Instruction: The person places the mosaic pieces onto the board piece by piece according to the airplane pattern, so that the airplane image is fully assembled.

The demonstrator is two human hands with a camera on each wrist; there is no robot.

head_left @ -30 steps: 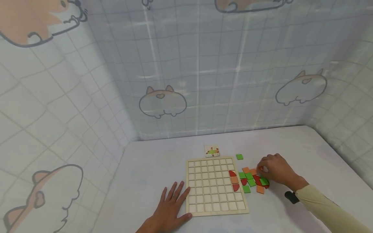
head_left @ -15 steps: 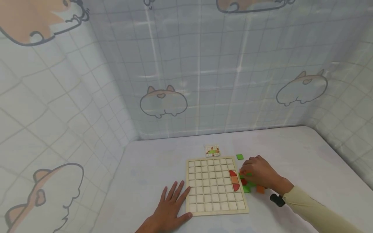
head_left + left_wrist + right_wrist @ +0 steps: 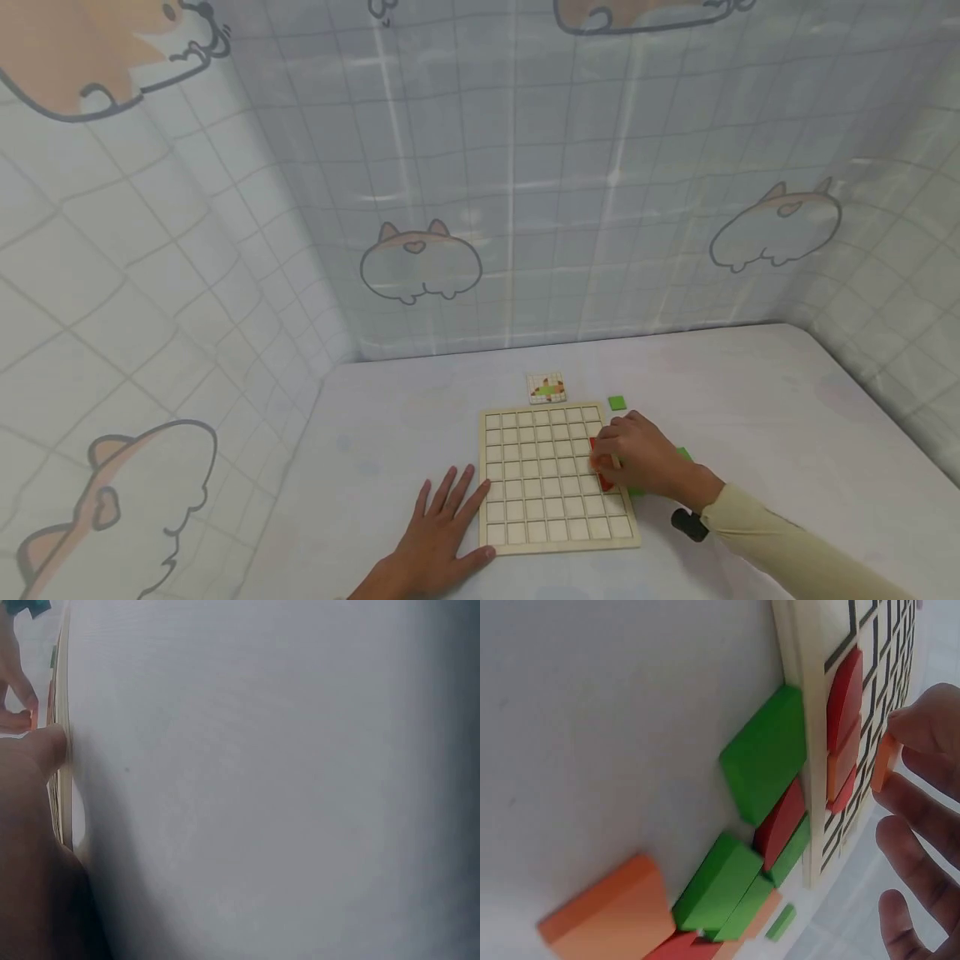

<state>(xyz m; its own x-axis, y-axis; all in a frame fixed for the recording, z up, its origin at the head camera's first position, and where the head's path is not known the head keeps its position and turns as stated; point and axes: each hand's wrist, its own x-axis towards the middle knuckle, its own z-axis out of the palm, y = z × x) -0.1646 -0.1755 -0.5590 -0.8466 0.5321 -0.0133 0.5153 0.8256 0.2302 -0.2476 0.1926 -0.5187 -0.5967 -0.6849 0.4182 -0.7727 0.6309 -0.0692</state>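
A pale wooden grid board [image 3: 525,492] lies on the table in the head view. My right hand [image 3: 641,454] is over its right side. Between thumb and finger it pinches an orange square tile [image 3: 886,761], raised off the board in the right wrist view. Two red quarter-round tiles, one of them nearest [image 3: 845,697], sit in the board's edge column with an orange tile [image 3: 844,761] between them. My left hand [image 3: 438,533] rests spread on the table at the board's left edge, its index finger and thumb touching the frame.
Loose green [image 3: 769,754], red [image 3: 781,825] and orange tiles [image 3: 611,915] lie in a cluster right of the board. Behind the board is a small pattern card [image 3: 547,388], with a lone green tile [image 3: 617,403] to its right. Printed curtains surround the table.
My right hand has moved left from the loose tiles to above the board's right column, carrying the orange tile. The left hand has stayed in place.
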